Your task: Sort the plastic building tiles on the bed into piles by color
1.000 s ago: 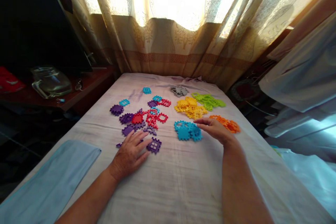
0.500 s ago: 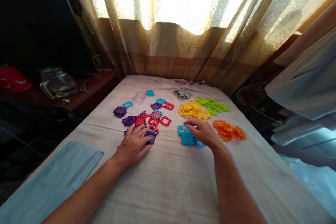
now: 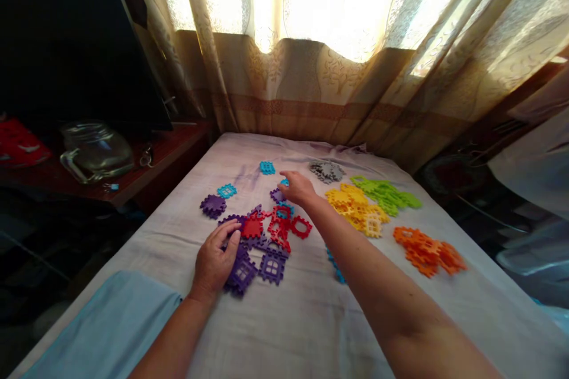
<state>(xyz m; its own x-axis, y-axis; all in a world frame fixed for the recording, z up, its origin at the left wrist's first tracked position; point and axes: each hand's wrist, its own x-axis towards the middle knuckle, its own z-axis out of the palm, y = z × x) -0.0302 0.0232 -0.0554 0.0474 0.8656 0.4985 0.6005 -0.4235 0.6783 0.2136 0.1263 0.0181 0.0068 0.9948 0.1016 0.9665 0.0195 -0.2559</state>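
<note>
My left hand [image 3: 216, 259] is at the left side of a heap of purple toothed plastic tiles [image 3: 242, 272]. Its fingers curl together over the purple tiles' edge, beside a solid red tile [image 3: 252, 227]. Reaching across to the far side, my right hand [image 3: 299, 188] has thumb and index finger about a small blue tile [image 3: 285, 182], just above a purple tile [image 3: 278, 195]. Red frame tiles [image 3: 301, 227] lie in the middle. My right forearm hides most of the blue pile [image 3: 335, 266].
Yellow [image 3: 355, 207], green [image 3: 386, 194], orange [image 3: 429, 250] and grey tiles [image 3: 327, 171] lie in piles to the right. Single blue tiles [image 3: 267, 167] sit farther back. A folded blue cloth [image 3: 111, 325] is at left. A glass jug [image 3: 98, 151] stands on the side desk.
My right hand has moved from the blue pile forward and left to the far small tiles. My left hand has gone from spread to curled, and the purple tiles beside it are more exposed. The view has shifted.
</note>
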